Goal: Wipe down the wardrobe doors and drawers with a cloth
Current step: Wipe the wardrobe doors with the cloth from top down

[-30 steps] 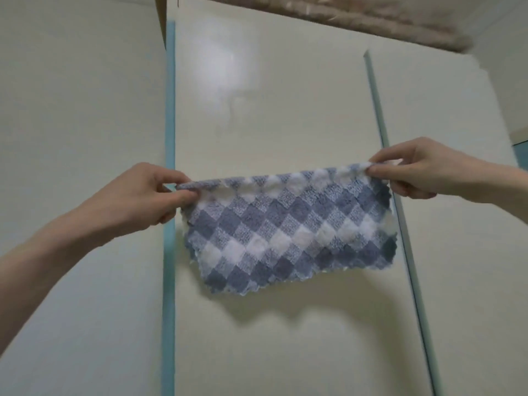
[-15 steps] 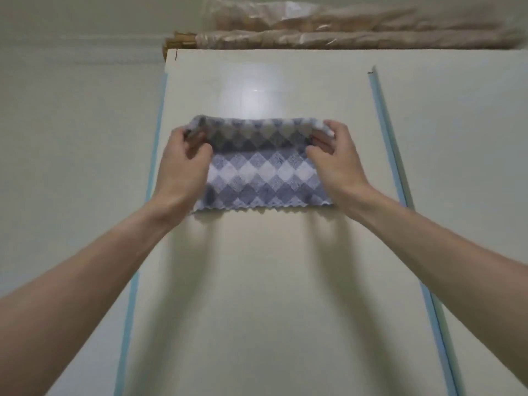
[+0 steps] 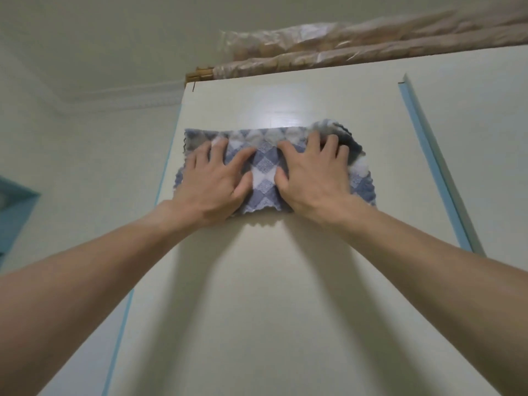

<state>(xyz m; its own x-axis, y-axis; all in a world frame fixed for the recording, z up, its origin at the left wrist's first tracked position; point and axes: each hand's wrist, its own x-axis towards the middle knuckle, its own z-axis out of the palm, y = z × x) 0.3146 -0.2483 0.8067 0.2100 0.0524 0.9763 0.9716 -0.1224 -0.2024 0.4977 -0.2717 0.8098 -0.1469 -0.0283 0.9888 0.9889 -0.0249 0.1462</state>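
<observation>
Two bare forearms, reaching up from near. Left hand and right hand: fingers spread, palms flat on checked blue-and-white cloth, pressing it against upper part of cream wardrobe door. Blue edge strip at right. Plastic-wrapped bundles on top, farthest.

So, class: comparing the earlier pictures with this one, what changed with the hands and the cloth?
The cloth went from hanging pinched by its top corners to lying flat high on the wardrobe door. The left hand and right hand let go their pinches and now press it with spread palms. Same door throughout.
</observation>
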